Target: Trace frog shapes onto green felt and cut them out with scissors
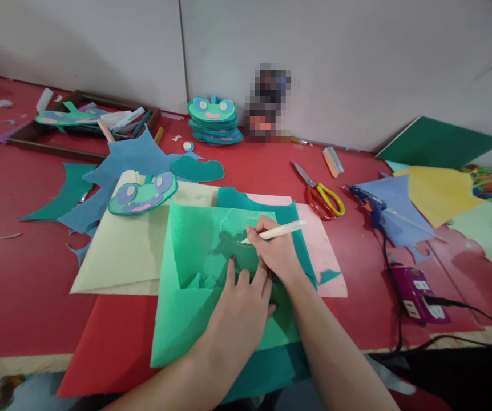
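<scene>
Pinching wht pen [282, 229] w/ R hand [277, 249]; L hand [242, 302] splayed, empty, on curvy-outlined matte grn sheet [198, 242].

Single head-worn view, facing forward and down, near the red table [254, 167]

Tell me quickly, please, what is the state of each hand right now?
Left hand: open, resting on the green sheet, no object seen in its grasp.
Right hand: closed, holding the pen.
</scene>
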Demonstrator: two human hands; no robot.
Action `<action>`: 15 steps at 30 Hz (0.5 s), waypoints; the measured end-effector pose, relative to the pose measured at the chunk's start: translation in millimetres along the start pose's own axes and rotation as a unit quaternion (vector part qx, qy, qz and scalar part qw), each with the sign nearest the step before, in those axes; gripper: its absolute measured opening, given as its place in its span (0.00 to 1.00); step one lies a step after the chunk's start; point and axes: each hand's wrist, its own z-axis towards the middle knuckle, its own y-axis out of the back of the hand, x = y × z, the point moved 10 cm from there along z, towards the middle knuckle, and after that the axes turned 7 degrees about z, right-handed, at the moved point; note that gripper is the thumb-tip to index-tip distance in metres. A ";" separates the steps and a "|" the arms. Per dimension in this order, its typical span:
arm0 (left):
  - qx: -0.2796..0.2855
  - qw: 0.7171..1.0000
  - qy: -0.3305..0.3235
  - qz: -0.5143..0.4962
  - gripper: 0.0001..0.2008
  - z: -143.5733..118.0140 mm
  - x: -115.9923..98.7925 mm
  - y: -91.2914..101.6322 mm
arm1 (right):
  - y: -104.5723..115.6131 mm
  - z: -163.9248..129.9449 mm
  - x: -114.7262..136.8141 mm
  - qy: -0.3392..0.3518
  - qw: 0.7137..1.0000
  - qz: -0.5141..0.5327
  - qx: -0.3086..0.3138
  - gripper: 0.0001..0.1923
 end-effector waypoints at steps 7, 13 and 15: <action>0.005 1.000 0.001 0.002 0.20 -2.1 0.1 -3.2 | 0.0 1.2 -0.1 0.017 1.000 -0.017 0.000 0.16; -0.005 1.000 -0.001 0.011 0.22 -1.9 -0.8 -1.4 | 3.1 0.4 -6.9 -0.011 1.000 0.019 -0.012 0.16; -0.005 1.000 -0.001 0.012 0.22 -1.5 -0.8 -1.0 | -1.1 0.0 -6.9 -0.019 0.999 0.033 0.008 0.16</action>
